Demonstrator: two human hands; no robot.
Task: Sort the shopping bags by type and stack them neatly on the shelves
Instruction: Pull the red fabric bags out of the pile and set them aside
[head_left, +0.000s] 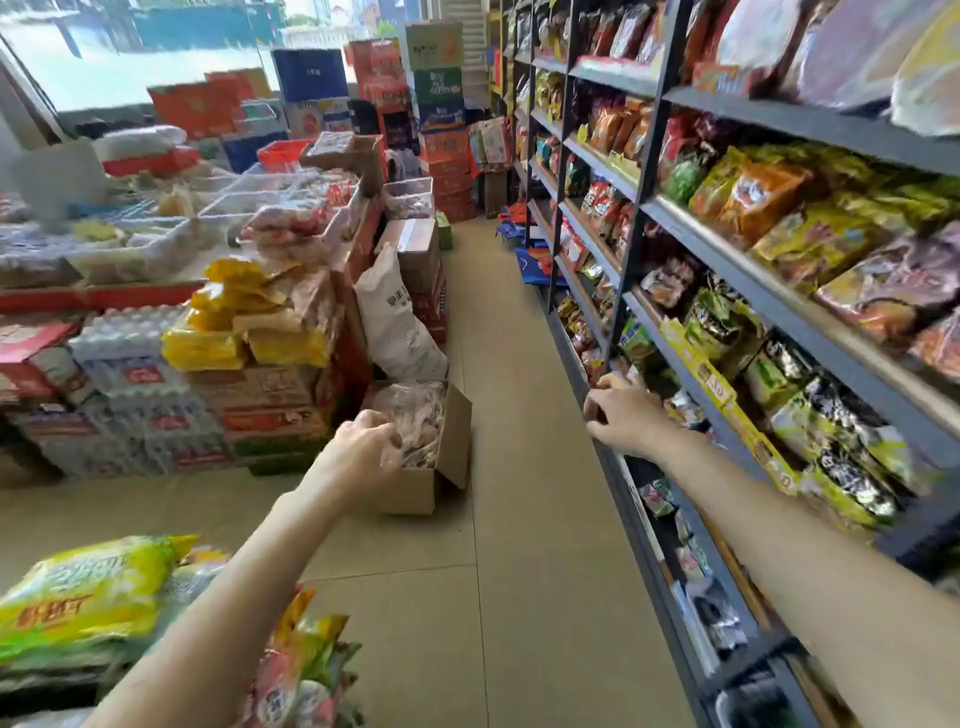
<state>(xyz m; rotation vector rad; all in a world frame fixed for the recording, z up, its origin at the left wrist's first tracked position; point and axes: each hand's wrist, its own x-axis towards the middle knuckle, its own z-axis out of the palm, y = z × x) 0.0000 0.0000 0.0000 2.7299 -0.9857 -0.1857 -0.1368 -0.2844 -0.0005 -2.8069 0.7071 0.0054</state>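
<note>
glossy plastic snack bags (753, 200), matt grey shelves (691, 228) seemingly metal, brown cardboard box (423, 480), smooth floor tiles (524, 519)

The left hand (363, 447) is covering the near corner of the open cardboard box (447, 441), and whether its curled fingers are pinching a packet there is impossible to tell. The right hand (626, 418) is hiding what its fingertips are touching at the shelf edge (613, 467). Below the left forearm, the yellow-green packets (88, 597) are blurring and running off the frame's edge. Beyond the right hand, the printing on the shelf packets (841, 467) is smearing past reading.
</note>
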